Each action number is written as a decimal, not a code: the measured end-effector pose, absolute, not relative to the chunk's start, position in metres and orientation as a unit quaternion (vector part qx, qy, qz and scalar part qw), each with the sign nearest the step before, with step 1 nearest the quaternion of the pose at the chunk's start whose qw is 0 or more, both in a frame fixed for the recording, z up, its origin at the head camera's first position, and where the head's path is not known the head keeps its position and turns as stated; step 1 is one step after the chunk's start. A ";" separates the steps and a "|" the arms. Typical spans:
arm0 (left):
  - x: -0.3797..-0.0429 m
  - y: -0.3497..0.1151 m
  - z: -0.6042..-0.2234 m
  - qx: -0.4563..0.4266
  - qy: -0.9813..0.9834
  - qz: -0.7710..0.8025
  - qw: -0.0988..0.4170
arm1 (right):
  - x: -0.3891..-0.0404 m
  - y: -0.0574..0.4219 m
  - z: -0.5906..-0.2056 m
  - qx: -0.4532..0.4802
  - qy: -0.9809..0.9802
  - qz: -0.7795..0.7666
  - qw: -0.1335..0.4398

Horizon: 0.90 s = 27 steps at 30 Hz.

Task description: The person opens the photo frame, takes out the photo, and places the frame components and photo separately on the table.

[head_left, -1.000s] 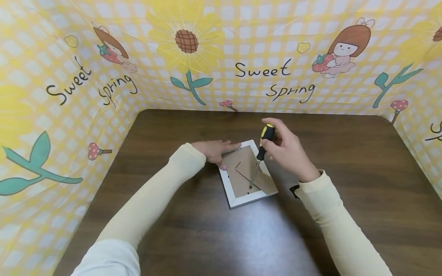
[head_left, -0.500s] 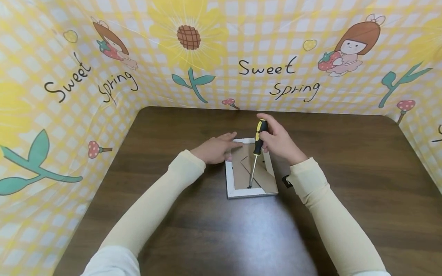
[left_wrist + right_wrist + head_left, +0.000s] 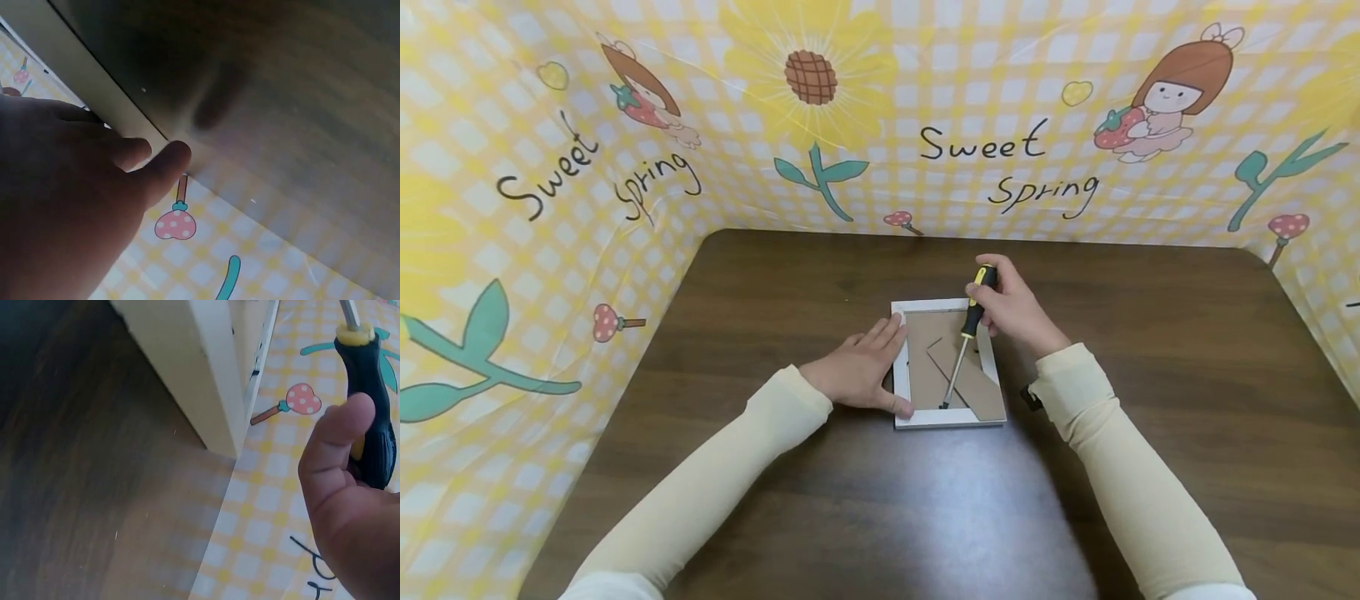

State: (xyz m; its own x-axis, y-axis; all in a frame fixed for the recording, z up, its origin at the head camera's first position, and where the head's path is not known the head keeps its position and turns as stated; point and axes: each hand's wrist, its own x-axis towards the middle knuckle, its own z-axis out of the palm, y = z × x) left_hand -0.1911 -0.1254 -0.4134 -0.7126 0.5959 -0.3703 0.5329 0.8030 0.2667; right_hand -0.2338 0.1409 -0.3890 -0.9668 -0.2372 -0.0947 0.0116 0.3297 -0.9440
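Observation:
A white picture frame point(image 3: 950, 418) lies back side up on the table, with a brown backing board point(image 3: 925, 379) inside it. My left hand point(image 3: 863, 367) rests spread along the frame's left side, thumb at the near left corner. In the left wrist view, that hand point(image 3: 69, 187) lies against the frame's edge point(image 3: 81, 65). My right hand point(image 3: 1017, 307) grips a black and yellow screwdriver point(image 3: 976, 310), tilted, its tip at a small dark tab by the frame's near inner edge. The right wrist view shows the thumb pressed along the screwdriver handle point(image 3: 369, 387).
A dark wooden table point(image 3: 820, 508) lies under the frame. Yellow checked cloth point(image 3: 880, 108) with flower and cartoon prints stands around its back and sides. A thin slanted flap line point(image 3: 943, 371) marks the backing board. Small dark tabs sit along the frame's inner edges.
My left hand has shifted from the frame's far left corner down along its left side, fingers spreading. The frame has turned straighter. The screwdriver tip has reached the near edge; its handle now leans right.

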 end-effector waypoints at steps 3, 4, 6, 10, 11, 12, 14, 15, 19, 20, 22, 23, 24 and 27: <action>-0.187 -0.126 -0.415 0.294 0.927 0.057 0.225 | -0.235 0.134 -0.389 -0.075 0.810 -0.570 0.117; -0.186 -0.126 -0.415 0.291 0.928 0.054 0.227 | -0.235 0.132 -0.389 -0.078 0.809 -0.571 0.117; -0.185 -0.126 -0.415 0.287 0.928 0.051 0.230 | -0.237 0.129 -0.388 -0.082 0.810 -0.569 0.113; -0.184 -0.125 -0.415 0.282 0.928 0.051 0.238 | -0.242 0.123 -0.389 -0.093 0.813 -0.563 0.115; -0.184 -0.124 -0.416 0.280 0.928 0.053 0.239 | -0.244 0.122 -0.389 -0.095 0.816 -0.558 0.118; -0.184 -0.123 -0.416 0.279 0.928 0.054 0.240 | -0.245 0.120 -0.389 -0.098 0.818 -0.553 0.122; -0.185 -0.120 -0.415 0.277 0.928 0.054 0.242 | -0.248 0.119 -0.388 -0.107 0.825 -0.539 0.133; -0.185 -0.119 -0.415 0.276 0.928 0.053 0.244 | -0.249 0.118 -0.388 -0.111 0.829 -0.530 0.139; -0.185 -0.117 -0.416 0.268 0.928 0.045 0.253 | -0.255 0.111 -0.388 -0.125 0.842 -0.500 0.162; -0.185 -0.117 -0.416 0.266 0.929 0.045 0.255 | -0.256 0.109 -0.388 -0.127 0.845 -0.492 0.167; -0.184 -0.118 -0.417 0.263 0.929 0.044 0.257 | -0.258 0.104 -0.390 -0.125 0.847 -0.485 0.179; -0.184 -0.119 -0.417 0.263 0.929 0.043 0.257 | -0.259 0.101 -0.390 -0.123 0.847 -0.482 0.185; -0.184 -0.119 -0.417 0.262 0.929 0.044 0.257 | -0.260 0.099 -0.391 -0.120 0.849 -0.479 0.190; -0.185 -0.121 -0.416 0.265 0.929 0.040 0.253 | -0.263 0.092 -0.393 -0.114 0.849 -0.475 0.200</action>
